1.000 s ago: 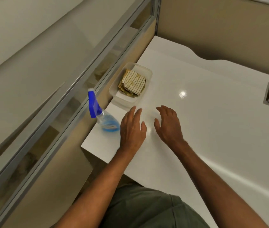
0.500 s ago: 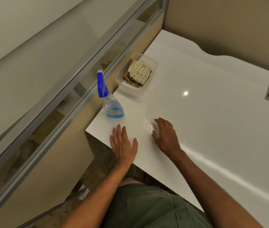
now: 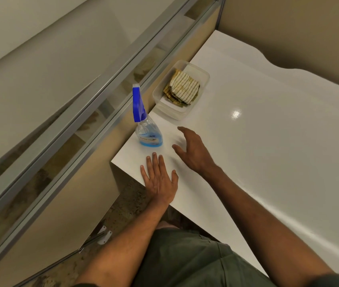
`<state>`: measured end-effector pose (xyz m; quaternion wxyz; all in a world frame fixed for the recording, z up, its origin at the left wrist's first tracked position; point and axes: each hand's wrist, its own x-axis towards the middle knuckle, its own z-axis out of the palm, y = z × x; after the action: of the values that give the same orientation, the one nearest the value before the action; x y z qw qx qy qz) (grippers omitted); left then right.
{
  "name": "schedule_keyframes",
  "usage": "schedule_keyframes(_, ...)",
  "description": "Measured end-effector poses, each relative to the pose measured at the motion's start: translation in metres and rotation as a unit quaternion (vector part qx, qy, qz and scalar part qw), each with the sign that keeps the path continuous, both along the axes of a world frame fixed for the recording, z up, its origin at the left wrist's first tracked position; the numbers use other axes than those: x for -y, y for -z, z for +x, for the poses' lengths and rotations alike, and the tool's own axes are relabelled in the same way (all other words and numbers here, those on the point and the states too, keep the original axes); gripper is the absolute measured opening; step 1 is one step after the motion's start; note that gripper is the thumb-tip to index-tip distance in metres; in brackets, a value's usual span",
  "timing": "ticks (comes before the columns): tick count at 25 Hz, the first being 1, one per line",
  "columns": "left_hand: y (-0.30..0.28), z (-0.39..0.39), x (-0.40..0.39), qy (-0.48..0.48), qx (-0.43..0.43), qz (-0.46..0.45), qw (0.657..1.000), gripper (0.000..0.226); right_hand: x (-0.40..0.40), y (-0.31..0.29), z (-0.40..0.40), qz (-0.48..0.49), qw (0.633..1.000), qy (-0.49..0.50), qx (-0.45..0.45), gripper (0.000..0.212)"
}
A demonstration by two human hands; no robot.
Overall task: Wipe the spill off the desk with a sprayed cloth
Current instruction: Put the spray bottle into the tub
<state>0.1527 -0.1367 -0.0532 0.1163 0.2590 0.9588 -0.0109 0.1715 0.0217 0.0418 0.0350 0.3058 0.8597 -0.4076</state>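
One white desk [image 3: 268,162] was seen. One clear plastic tub [image 3: 202,74] held folded striped cloths [image 3: 183,88], their number unclear. One blue-triggered spray bottle [image 3: 146,129] stood nearby. Two hands were empty: left hand [image 3: 160,181] flat, right hand [image 3: 195,152] spread wide.

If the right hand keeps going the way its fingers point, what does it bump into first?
Probably the clear tub holding the striped cloth. The right hand points up toward it over bare desk, though height is hard to judge.

- One spray bottle [image 3: 146,123] stands on the desk [image 3: 268,141].
- One clear plastic tub [image 3: 202,76].
- One folded striped cloth [image 3: 182,88] inside it.
- Two hands: left hand [image 3: 160,181], right hand [image 3: 195,152].
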Motion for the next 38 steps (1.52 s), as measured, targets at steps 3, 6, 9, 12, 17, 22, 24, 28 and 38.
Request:
schedule_keyframes(3,0.004,-0.001,-0.001,0.000,-0.013,0.000,1.000,0.083,-0.004,-0.016,-0.037,-0.033,0.999,-0.020,-0.020,0.078)
schedule_keyframes(6,0.006,0.000,0.000,0.004,-0.021,0.013,1.000,0.083,-0.006,-0.029,-0.063,-0.062,0.995,-0.071,-0.045,0.087)
schedule_keyframes(9,0.008,-0.001,0.000,0.004,-0.027,0.017,0.999,0.082,-0.006,-0.038,-0.080,-0.069,0.989,-0.112,-0.063,0.090)
schedule_keyframes(12,0.008,-0.002,0.000,0.004,-0.025,0.020,0.999,0.082,-0.002,-0.040,-0.090,-0.075,0.985,-0.133,-0.075,0.083)
schedule_keyframes(17,0.008,-0.002,-0.001,0.005,-0.016,0.009,1.000,0.082,0.004,-0.035,-0.093,-0.074,0.985,-0.138,-0.071,0.056)
schedule_keyframes(22,0.010,-0.001,0.000,0.007,-0.018,0.016,1.000,0.083,-0.008,-0.048,-0.088,-0.079,0.985,-0.094,-0.123,0.053)
schedule_keyframes(24,0.010,-0.002,0.001,0.012,-0.017,0.027,0.999,0.083,-0.023,-0.061,-0.089,-0.079,0.981,-0.063,-0.167,0.051)
schedule_keyframes(28,0.009,-0.001,0.001,0.017,-0.021,0.030,0.999,0.082,-0.060,-0.092,-0.096,-0.059,0.964,0.035,-0.256,0.046)
schedule_keyframes(38,0.008,-0.001,0.000,0.008,-0.012,0.032,0.999,0.080,-0.090,-0.072,-0.109,-0.011,0.977,0.096,-0.191,0.054)
